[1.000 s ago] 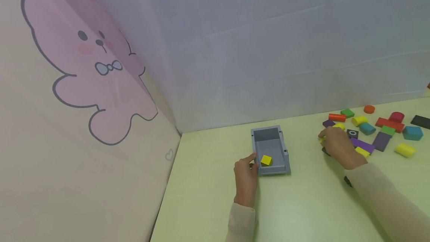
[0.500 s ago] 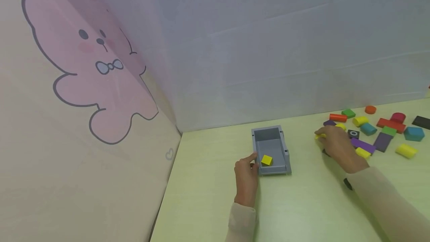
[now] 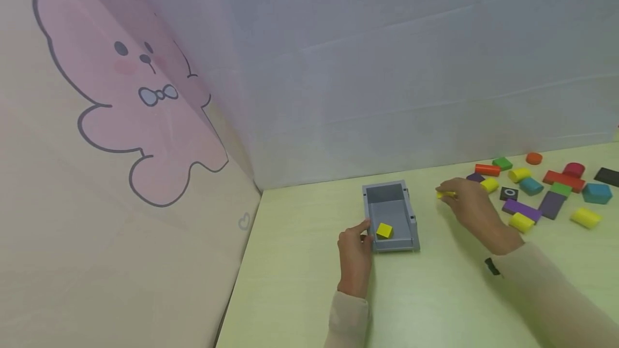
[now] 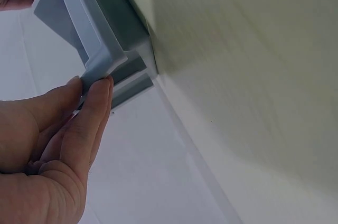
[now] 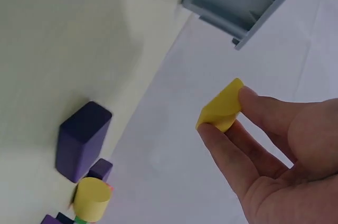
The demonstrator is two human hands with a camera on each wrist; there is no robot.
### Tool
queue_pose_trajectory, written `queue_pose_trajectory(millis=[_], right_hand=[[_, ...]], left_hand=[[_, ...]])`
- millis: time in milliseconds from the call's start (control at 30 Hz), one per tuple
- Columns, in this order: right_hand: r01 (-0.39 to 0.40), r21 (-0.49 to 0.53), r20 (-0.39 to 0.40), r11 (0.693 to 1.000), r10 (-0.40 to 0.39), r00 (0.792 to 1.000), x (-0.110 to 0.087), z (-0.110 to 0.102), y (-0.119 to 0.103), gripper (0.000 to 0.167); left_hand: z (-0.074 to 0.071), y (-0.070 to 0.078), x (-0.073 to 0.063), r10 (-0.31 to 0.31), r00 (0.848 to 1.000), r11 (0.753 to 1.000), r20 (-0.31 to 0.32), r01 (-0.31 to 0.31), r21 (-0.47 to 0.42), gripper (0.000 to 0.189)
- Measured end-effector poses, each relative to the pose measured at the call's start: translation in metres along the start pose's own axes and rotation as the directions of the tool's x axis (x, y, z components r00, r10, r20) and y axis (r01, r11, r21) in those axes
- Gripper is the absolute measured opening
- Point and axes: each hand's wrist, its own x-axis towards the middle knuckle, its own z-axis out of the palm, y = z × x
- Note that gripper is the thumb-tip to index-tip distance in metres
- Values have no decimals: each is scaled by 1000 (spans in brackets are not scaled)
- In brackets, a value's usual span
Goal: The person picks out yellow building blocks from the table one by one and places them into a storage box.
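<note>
A small grey plastic bin (image 3: 385,193) sits on the table, a yellow cube (image 3: 384,231) lying inside near its front end. My left hand (image 3: 354,262) holds the bin's left side; in the left wrist view, thumb and fingers (image 4: 95,100) pinch a corner of its rim. To the right of the bin, my right hand (image 3: 476,214) holds a yellow block (image 5: 224,105) between thumb and fingertips, above the table. Flat faces and sharp edges show on that block in the right wrist view, while the fingers cover part of it.
Right of my right hand, several coloured blocks lie scattered, among them a purple bar (image 3: 522,211), yellow cylinders (image 3: 586,218), a red bar (image 3: 563,181) and a teal block (image 3: 597,193). A pale wall (image 3: 411,69) rises behind; a rabbit-printed wall (image 3: 145,138) stands at left.
My right hand has lifted the yellow block from the left edge of the scattered blocks and moved left toward the bin. My left hand and the bin stay in place.
</note>
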Motion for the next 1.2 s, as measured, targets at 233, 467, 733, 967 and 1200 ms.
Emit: queue_pose_trajectory(millis=[233, 467, 733, 967, 1200], right_hand=[[47, 4, -39, 999, -47, 998, -2, 2, -17, 27], [83, 7, -57, 997, -82, 995, -5, 4, -35, 29], [143, -1, -57, 990, -143, 988, -8, 9, -55, 28], [206, 20, -77, 978, -203, 976, -9, 19, -71, 28], [243, 14, -61, 970, -242, 968, -4, 32, -81, 24]], left_hand=[[0, -1, -1, 9, 1000, 1000, -5, -9, 2, 37], [-1, -2, -2, 33, 999, 999, -9, -33, -1, 37], [-1, -3, -2, 36, 999, 999, -9, -36, 4, 37], [-2, -2, -1, 15, 1000, 1000, -2, -15, 5, 37], [-2, -2, 0, 20, 1000, 1000, 2, -20, -6, 37]])
